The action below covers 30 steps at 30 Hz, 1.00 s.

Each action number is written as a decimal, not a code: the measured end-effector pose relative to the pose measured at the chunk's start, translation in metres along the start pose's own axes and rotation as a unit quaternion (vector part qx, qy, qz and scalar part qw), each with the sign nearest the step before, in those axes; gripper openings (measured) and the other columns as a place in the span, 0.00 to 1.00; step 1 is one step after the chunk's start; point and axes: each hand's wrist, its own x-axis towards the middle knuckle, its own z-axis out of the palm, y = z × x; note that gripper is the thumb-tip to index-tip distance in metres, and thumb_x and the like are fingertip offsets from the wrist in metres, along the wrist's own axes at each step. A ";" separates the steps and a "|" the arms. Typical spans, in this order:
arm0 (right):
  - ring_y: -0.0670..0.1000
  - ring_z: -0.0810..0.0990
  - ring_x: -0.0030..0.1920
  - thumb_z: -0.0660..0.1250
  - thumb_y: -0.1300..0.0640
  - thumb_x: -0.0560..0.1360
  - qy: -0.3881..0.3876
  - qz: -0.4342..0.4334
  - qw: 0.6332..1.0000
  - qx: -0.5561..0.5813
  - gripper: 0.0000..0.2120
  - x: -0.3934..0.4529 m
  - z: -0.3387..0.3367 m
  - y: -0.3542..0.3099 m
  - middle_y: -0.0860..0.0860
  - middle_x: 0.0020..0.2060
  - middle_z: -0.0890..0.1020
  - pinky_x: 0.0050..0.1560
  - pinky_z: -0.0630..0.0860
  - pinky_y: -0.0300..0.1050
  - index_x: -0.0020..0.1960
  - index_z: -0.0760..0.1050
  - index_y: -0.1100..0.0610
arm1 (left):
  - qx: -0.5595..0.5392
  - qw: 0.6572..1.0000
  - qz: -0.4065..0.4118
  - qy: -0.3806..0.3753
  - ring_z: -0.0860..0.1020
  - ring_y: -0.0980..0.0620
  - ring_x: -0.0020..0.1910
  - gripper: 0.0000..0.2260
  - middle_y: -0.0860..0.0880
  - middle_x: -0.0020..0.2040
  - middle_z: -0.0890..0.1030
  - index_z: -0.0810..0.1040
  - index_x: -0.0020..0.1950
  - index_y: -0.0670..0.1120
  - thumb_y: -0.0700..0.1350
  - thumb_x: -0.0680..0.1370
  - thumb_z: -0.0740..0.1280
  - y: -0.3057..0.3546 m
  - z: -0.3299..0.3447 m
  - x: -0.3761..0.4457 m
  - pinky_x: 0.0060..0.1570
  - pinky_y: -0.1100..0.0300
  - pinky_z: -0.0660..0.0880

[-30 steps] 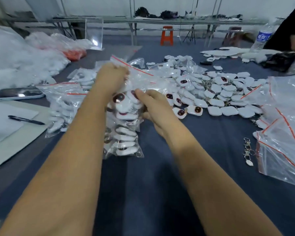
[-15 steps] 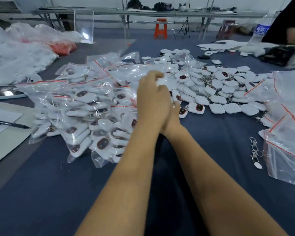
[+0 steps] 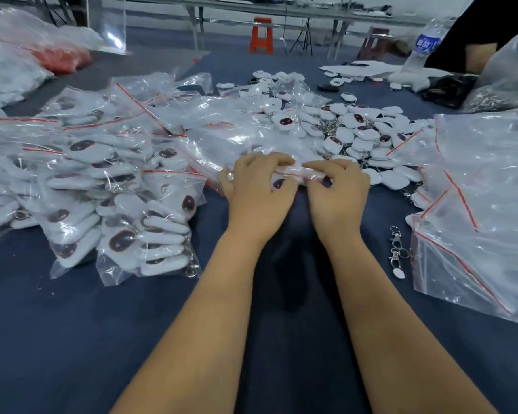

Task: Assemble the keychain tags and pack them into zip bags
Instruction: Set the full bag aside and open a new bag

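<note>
Zip bags packed with white keychain tags lay heaped on the blue table (image 3: 72, 339) at the left (image 3: 108, 186); a stack of empty zip bags (image 3: 485, 186) sat at the right, and loose tags (image 3: 368, 135) were spread beyond the hands. Both hands pinched the red-striped top edge of 1 zip bag (image 3: 251, 144) at the centre, the left hand (image 3: 257, 186) and right hand (image 3: 338, 189) side by side with fingers curled over the seal; a lone keyring clasp (image 3: 396, 252) lay near the right wrist.

Both hands' grip (image 3: 259, 186) (image 3: 337, 189) on zip bag (image 3: 293, 173) beside packed bags (image 3: 117, 186)
</note>
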 end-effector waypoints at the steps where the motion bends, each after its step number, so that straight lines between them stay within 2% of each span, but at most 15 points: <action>1: 0.43 0.75 0.52 0.67 0.61 0.74 0.008 0.018 0.999 0.040 0.13 -0.003 -0.004 0.001 0.51 0.56 0.76 0.54 0.69 0.32 0.57 0.82 0.52 | 0.048 0.998 0.025 -0.016 0.70 0.56 0.62 0.10 0.63 0.50 0.75 0.79 0.52 0.59 0.50 0.74 0.64 0.000 0.003 -0.001 0.71 0.47 0.53; 3: 0.36 0.76 0.41 0.69 0.61 0.75 0.023 0.052 0.991 0.119 0.13 -0.006 -0.008 0.001 0.48 0.54 0.73 0.49 0.70 0.27 0.58 0.78 0.51 | 0.073 0.996 0.046 -0.038 0.76 0.54 0.55 0.07 0.60 0.48 0.80 0.81 0.51 0.56 0.47 0.76 0.65 -0.001 0.008 -0.002 0.65 0.52 0.64; 5: 0.33 0.76 0.36 0.71 0.60 0.74 0.052 0.077 0.981 0.171 0.14 -0.007 -0.010 0.000 0.46 0.52 0.71 0.45 0.71 0.26 0.56 0.72 0.49 | 0.012 1.000 0.002 -0.029 0.79 0.53 0.48 0.08 0.55 0.47 0.83 0.83 0.52 0.53 0.46 0.78 0.65 -0.001 0.007 -0.002 0.52 0.56 0.73; 8: 0.39 0.75 0.33 0.72 0.57 0.74 0.069 0.093 0.975 0.190 0.08 -0.007 -0.011 -0.002 0.47 0.40 0.76 0.41 0.71 0.34 0.45 0.73 0.52 | -0.056 0.995 -0.054 0.058 0.78 0.57 0.42 0.08 0.55 0.45 0.83 0.84 0.52 0.49 0.45 0.79 0.66 0.001 0.004 -0.002 0.42 0.67 0.71; 10: 0.44 0.77 0.32 0.71 0.56 0.75 0.020 0.104 0.973 0.206 0.08 -0.006 -0.011 -0.001 0.47 0.33 0.77 0.38 0.74 0.39 0.39 0.75 0.53 | -0.106 0.985 -0.072 0.113 0.78 0.58 0.41 0.06 0.53 0.45 0.83 0.84 0.51 0.47 0.44 0.78 0.68 0.005 0.002 -0.003 0.44 0.71 0.71; 11: 0.45 0.78 0.31 0.70 0.57 0.75 -0.017 0.102 0.968 0.227 0.08 -0.007 -0.010 -0.002 0.48 0.32 0.79 0.37 0.75 0.39 0.38 0.76 0.53 | -0.133 0.981 -0.079 0.120 0.79 0.59 0.42 0.05 0.53 0.45 0.83 0.84 0.50 0.47 0.43 0.78 0.69 0.006 0.001 -0.003 0.45 0.70 0.73; 13: 0.44 0.80 0.32 0.68 0.59 0.77 -0.084 0.092 0.956 0.265 0.06 -0.009 -0.007 -0.004 0.49 0.35 0.82 0.37 0.76 0.38 0.41 0.78 0.51 | -0.174 0.977 -0.086 0.087 0.80 0.58 0.43 0.05 0.54 0.44 0.84 0.84 0.49 0.48 0.42 0.77 0.69 0.008 0.001 -0.005 0.48 0.67 0.75; 15: 0.43 0.81 0.36 0.67 0.60 0.78 -0.113 0.075 0.954 0.268 0.08 -0.011 -0.005 -0.004 0.47 0.36 0.84 0.42 0.78 0.40 0.44 0.80 0.49 | -0.202 0.976 -0.081 0.030 0.81 0.58 0.41 0.06 0.55 0.41 0.84 0.85 0.49 0.50 0.41 0.77 0.69 0.010 0.002 -0.007 0.47 0.64 0.77; 18: 0.37 0.81 0.40 0.66 0.61 0.78 -0.120 0.052 0.957 0.259 0.17 -0.012 -0.008 -0.004 0.39 0.36 0.85 0.46 0.76 0.31 0.38 0.82 0.42 | -0.222 0.972 -0.080 -0.007 0.83 0.60 0.45 0.12 0.60 0.42 0.85 0.84 0.47 0.57 0.38 0.76 0.70 0.007 0.003 -0.007 0.49 0.66 0.78; 20: 0.33 0.80 0.40 0.67 0.61 0.77 -0.113 0.060 0.960 0.247 0.19 -0.013 -0.009 -0.004 0.36 0.34 0.83 0.44 0.73 0.26 0.37 0.83 0.40 | -0.231 0.968 -0.100 -0.009 0.83 0.58 0.47 0.12 0.59 0.43 0.85 0.84 0.48 0.56 0.38 0.75 0.71 0.004 0.005 -0.005 0.51 0.62 0.79; 21: 0.34 0.80 0.40 0.68 0.60 0.77 -0.102 0.069 0.963 0.240 0.15 -0.012 -0.008 -0.004 0.37 0.34 0.83 0.45 0.73 0.28 0.40 0.83 0.43 | -0.237 0.965 -0.111 -0.005 0.84 0.57 0.47 0.11 0.57 0.44 0.85 0.83 0.50 0.54 0.37 0.75 0.72 0.003 0.005 -0.005 0.51 0.62 0.79; 23: 0.43 0.80 0.41 0.70 0.59 0.76 -0.081 0.095 0.964 0.237 0.05 -0.011 -0.007 -0.004 0.43 0.36 0.82 0.48 0.77 0.39 0.45 0.80 0.49 | -0.247 0.960 -0.130 0.008 0.83 0.58 0.44 0.10 0.55 0.41 0.85 0.83 0.51 0.51 0.38 0.74 0.73 0.002 0.006 -0.004 0.48 0.64 0.79; 26: 0.51 0.81 0.41 0.71 0.58 0.75 -0.097 0.096 0.954 0.266 0.02 -0.012 -0.007 -0.006 0.53 0.38 0.83 0.53 0.80 0.53 0.43 0.79 0.55 | -0.254 0.957 -0.136 0.018 0.84 0.58 0.40 0.08 0.55 0.37 0.85 0.83 0.47 0.52 0.39 0.73 0.74 0.004 0.007 -0.005 0.42 0.66 0.78; 28: 0.55 0.84 0.45 0.70 0.58 0.76 -0.112 0.083 0.953 0.268 0.04 -0.013 -0.006 -0.007 0.55 0.41 0.85 0.56 0.80 0.54 0.46 0.81 0.59 | -0.251 0.959 -0.129 0.013 0.84 0.56 0.39 0.08 0.53 0.36 0.84 0.83 0.43 0.52 0.38 0.73 0.73 0.007 0.007 -0.007 0.40 0.66 0.78; 30: 0.53 0.84 0.45 0.68 0.59 0.77 -0.110 0.079 0.954 0.269 0.05 -0.012 -0.006 -0.005 0.55 0.41 0.85 0.54 0.80 0.50 0.45 0.82 0.58 | -0.248 0.960 -0.126 0.008 0.83 0.55 0.38 0.08 0.52 0.35 0.84 0.82 0.42 0.52 0.38 0.73 0.73 0.009 0.007 -0.008 0.39 0.65 0.78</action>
